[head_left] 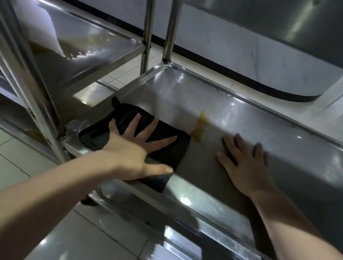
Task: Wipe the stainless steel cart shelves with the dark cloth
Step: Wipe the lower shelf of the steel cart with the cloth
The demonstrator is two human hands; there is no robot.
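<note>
On the steel cart shelf (254,123), the left hand (129,148) is pressing flat, fingers splayed, on the folded dark cloth (165,137) at the shelf's near-left corner. Just beside it, a yellowish smear (199,129) is showing. The right hand (247,161) is resting flat, palm down, on bare steel.

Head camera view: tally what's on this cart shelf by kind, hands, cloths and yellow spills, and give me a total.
hands: 2, the left hand flat on the cloth, the right hand flat on the bare shelf
dark cloth: 1
yellow spill patch: 1
Total: 4
</note>
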